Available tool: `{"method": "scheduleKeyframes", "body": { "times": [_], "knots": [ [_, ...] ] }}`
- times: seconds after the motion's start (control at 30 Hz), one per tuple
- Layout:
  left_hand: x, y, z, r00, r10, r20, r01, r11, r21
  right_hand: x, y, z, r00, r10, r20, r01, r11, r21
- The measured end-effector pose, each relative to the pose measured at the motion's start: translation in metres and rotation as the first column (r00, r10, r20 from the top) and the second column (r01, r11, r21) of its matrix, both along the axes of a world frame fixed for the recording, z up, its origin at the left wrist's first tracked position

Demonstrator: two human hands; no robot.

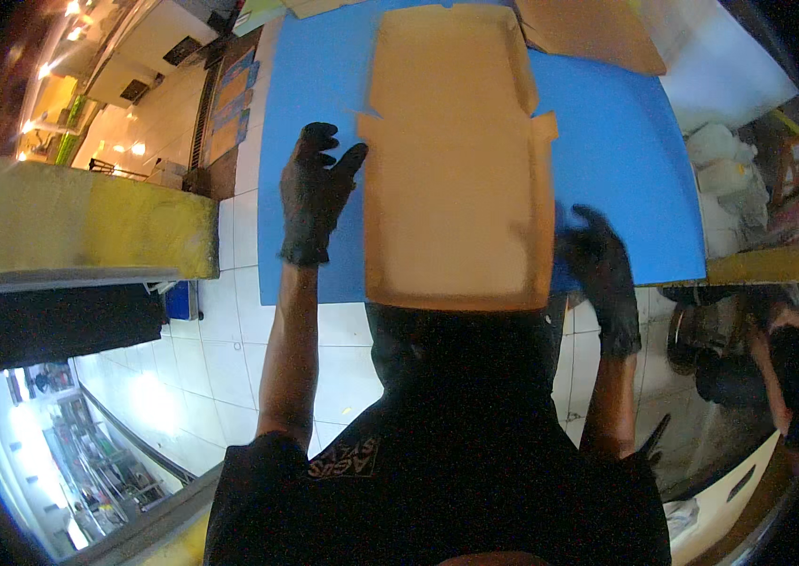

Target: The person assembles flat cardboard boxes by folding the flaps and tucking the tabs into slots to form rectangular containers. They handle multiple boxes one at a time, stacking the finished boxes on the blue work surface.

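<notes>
On the left, the left hand (316,193) wears a black glove and lies flat on the blue table (626,160), fingers spread wide and holding nothing, with its thumb right at the left edge of the cardboard box (456,160). The box is brown, opened out flat, and sits in the middle of the table, with its near end hanging over the table's edge toward the person. It looks light and thin, I think. It should bend easily at the folds but stay stiff on the flat parts. It is dry, not slippery, and could tear or crease if pulled hard. The long side edges look like good spots to hold. The right hand (598,259), also gloved, is at the right edge of the box, but it is blurry, so I cannot tell whether it grips.
</notes>
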State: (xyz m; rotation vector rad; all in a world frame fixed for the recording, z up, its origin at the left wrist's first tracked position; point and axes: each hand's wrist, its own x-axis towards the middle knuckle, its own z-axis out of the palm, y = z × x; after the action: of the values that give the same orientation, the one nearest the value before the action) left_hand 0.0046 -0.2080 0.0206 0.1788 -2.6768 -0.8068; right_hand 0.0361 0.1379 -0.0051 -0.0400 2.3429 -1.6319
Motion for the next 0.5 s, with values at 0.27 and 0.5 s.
{"method": "scheduleKeyframes", "body": {
  "times": [0.27,0.5],
  "knots": [
    [-0.036,-0.008,-0.052,0.976,-0.195,0.097,0.17,0.959,0.225,-0.103,-0.048,-0.034,0.889,-0.085,-0.45,0.116,0.992,0.043],
    [-0.029,0.01,-0.065,0.975,-0.181,0.126,0.213,0.92,-0.328,-0.103,-0.064,-0.03,0.765,0.333,-0.551,0.134,0.755,0.641]
  ]
}}
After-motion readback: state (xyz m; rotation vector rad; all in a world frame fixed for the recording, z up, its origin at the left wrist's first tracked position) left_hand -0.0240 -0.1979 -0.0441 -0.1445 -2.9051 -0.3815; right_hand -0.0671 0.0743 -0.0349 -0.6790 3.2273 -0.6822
